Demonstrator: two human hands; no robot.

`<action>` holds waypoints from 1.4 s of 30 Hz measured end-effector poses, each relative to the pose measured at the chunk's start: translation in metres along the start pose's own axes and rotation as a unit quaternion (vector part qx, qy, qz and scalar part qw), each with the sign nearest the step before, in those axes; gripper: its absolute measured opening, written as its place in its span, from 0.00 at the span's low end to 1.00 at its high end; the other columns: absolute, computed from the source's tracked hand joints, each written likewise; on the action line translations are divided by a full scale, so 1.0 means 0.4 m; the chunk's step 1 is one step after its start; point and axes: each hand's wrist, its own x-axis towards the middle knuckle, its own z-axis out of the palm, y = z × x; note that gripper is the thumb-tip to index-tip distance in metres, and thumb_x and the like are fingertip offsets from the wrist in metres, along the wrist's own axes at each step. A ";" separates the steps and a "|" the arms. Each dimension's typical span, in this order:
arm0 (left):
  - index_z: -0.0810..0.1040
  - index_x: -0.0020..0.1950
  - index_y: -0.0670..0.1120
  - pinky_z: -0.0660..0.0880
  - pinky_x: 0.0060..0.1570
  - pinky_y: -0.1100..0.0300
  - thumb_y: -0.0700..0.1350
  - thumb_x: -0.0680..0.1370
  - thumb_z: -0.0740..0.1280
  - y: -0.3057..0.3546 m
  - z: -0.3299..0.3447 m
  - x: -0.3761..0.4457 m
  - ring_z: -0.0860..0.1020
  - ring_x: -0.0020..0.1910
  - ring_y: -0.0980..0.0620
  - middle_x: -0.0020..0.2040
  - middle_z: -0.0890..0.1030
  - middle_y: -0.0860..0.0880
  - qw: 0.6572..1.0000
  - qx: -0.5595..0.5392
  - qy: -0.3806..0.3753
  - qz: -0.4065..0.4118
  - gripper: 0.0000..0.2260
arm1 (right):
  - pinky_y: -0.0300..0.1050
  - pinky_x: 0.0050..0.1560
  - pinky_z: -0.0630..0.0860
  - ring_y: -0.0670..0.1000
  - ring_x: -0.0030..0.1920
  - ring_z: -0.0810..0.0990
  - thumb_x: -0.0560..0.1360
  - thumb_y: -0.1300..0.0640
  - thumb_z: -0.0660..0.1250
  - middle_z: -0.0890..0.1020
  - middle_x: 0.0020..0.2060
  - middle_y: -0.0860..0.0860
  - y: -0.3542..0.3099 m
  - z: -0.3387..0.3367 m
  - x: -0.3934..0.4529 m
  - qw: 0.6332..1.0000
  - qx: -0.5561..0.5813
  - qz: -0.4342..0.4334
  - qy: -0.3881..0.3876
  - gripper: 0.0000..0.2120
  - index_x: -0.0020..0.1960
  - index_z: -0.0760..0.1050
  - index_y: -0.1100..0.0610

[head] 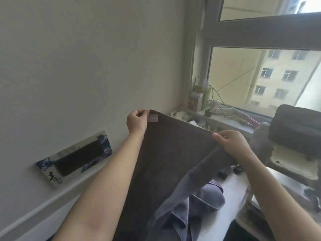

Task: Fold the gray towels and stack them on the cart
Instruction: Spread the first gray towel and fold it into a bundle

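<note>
A person holds a dark gray towel (166,153) up in the air, stretched between both hands so that its top edge runs as a taut line sloping down to the right. The left hand (137,121) pinches the upper left corner between thumb and fingertips, just beside a small pale label (153,118) sewn near that corner. The right hand (231,142) grips the upper right corner, fingers curled over the edge with the thumb on the near side. The towel hangs down in front of the person, a broad flat panel under the left hand and a looser fold trailing below the right one. Under it, on a white surface (232,190), lies a rumpled heap of lighter gray-blue towels (196,211). Farther right, a stack of folded dark towels (295,126) sits on the top of a pale cart (293,164). Behind the raised towel, the windowsill (231,121) is crowded with boxes, cables and small items, below a window (260,75) that looks out on a yellowish building. On the plain wall to the left is a rectangular plaque (74,158) with a dark middle and blue-and-white ends.
</note>
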 end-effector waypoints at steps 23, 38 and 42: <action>0.77 0.42 0.42 0.77 0.46 0.52 0.43 0.79 0.64 -0.137 -0.721 -0.234 0.79 0.40 0.49 0.35 0.81 0.47 0.956 -0.252 0.092 -0.120 0.08 | 0.40 0.39 0.71 0.44 0.33 0.74 0.75 0.50 0.66 0.78 0.31 0.48 -0.344 0.380 -0.469 0.863 0.117 -0.204 -0.448 0.10 0.37 0.77 0.52; 0.61 0.72 0.51 0.73 0.52 0.51 0.37 0.80 0.58 -0.508 -1.538 -0.683 0.76 0.53 0.44 0.52 0.78 0.45 0.876 -0.282 0.271 -0.282 0.22 | 0.40 0.41 0.74 0.44 0.35 0.76 0.78 0.54 0.62 0.78 0.37 0.48 -0.507 0.934 -1.278 0.742 0.011 -0.183 -0.645 0.07 0.49 0.77 0.55; 0.69 0.62 0.51 0.69 0.56 0.53 0.47 0.81 0.58 -0.619 -1.574 -0.885 0.74 0.55 0.49 0.54 0.73 0.49 0.883 -0.054 0.191 -0.426 0.10 | 0.35 0.45 0.75 0.39 0.38 0.81 0.79 0.63 0.59 0.82 0.43 0.51 -0.438 1.050 -1.347 0.695 -0.010 -0.154 -0.703 0.13 0.62 0.74 0.62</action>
